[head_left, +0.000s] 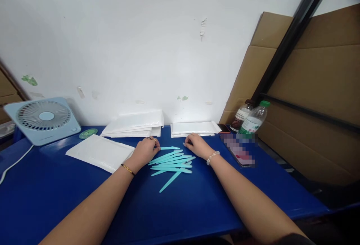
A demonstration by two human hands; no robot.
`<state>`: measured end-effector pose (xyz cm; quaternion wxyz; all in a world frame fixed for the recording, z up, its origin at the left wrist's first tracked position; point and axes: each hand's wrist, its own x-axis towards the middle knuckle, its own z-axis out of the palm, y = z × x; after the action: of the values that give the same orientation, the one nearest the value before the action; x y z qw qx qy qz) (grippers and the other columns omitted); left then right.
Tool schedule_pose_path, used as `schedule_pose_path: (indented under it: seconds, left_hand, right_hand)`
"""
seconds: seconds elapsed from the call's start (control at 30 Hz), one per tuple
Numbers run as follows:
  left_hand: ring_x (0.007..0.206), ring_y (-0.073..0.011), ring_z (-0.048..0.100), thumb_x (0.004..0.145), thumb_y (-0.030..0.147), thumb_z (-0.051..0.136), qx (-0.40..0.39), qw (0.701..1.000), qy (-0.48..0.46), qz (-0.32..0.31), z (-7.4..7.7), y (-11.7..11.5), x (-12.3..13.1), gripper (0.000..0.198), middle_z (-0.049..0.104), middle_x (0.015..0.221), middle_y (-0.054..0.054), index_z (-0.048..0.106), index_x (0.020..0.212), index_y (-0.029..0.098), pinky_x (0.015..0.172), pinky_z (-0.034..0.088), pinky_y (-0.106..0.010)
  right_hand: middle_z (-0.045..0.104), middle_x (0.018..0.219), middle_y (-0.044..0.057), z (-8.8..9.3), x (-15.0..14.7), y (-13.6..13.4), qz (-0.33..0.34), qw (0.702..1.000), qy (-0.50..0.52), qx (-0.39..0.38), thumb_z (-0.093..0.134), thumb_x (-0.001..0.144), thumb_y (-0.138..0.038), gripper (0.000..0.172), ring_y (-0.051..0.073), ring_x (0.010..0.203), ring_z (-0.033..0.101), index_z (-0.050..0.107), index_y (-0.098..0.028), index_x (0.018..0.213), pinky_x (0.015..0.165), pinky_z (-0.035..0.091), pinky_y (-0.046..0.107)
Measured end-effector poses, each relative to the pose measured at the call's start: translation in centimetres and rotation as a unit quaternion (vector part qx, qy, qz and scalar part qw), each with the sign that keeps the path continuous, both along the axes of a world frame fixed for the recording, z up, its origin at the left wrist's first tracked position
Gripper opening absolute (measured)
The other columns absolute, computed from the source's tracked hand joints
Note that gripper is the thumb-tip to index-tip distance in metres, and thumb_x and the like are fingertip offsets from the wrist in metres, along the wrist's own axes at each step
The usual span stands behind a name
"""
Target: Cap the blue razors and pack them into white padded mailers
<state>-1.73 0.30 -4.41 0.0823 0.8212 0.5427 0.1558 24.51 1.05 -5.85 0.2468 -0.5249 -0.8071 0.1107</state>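
My left hand (147,149) pinches the handle end of a turquoise eyebrow razor (170,148), whose blade end points right. Just in front of it, a loose pile of turquoise eyebrow razors (171,162) lies fanned on the blue table, blade ends mostly to the right. To the right of the held razor's tip, my right hand (197,145) has its thumb and forefinger drawn together. A small pale bit shows at those fingertips; whether it is a fingernail or a held piece is unclear. A white padded mailer (98,152) lies partly under my left wrist.
Against the wall are two stacks of white mailers, one on the left (132,123) and one on the right (194,128). A light blue fan (46,116) with a cable stands far left, by a green disc (88,133). Phones (237,149) and two bottles (254,119) occupy the right of the table (157,215).
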Motion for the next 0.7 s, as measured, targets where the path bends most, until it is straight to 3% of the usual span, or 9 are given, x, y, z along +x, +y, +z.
schedule_pose_path:
  seconds: [0.3, 0.7]
  left_hand:
    - [0.077, -0.0192, 0.058, 0.08, 0.029, 0.053, -0.004, 1.0, -0.007, -0.006, 0.0, -0.1, 0.0, 0.011, 0.064, 0.084, -0.003, 0.06, 0.08, 0.021, 0.066, 0.039, -0.028]
    - [0.074, -0.0177, 0.058, 0.08, 0.029, 0.053, -0.036, 0.997, -0.062, -0.041, -0.5, -0.2, 1.3, 0.012, 0.063, 0.078, -0.003, 0.061, 0.079, 0.02, 0.063, 0.039, -0.027]
  right_hand:
    - [0.067, 0.074, 0.003, 1.3, 0.6, -0.8, 0.05, 0.983, 0.11, -0.137, 0.067, 0.074, -0.026, 0.015, 0.015, 0.066, 0.06, 0.072, -0.018, 0.085, 0.062, 0.047, 0.026]
    - [0.066, 0.067, 0.001, -0.6, -0.5, -0.1, 0.068, 0.966, 0.209, -0.134, 0.067, 0.07, -0.023, 0.014, 0.013, 0.063, 0.061, 0.068, -0.016, 0.082, 0.06, 0.048, 0.025]
